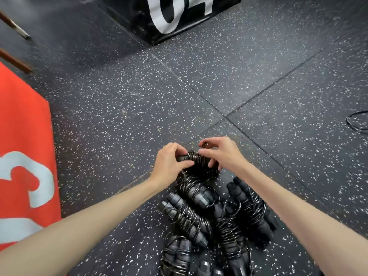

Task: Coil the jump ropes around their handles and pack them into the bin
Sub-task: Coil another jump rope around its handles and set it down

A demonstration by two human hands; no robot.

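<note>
A black jump rope (196,158), wound tightly around its handles, sits above the floor (139,96) between both hands. The left hand (171,162) grips one end, thumb across the coils; the right hand (219,154) pinches the other end. Just below lies a pile of wound ropes (209,222). A red pad (23,136) stands left, a black box (169,14) beyond.

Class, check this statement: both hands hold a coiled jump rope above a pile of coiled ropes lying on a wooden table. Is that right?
Not quite. The head view shows the pile of coiled ropes lying on a speckled rubber floor, not a wooden table. The rest stands: the left hand and right hand both hold a coiled jump rope above it.
</note>
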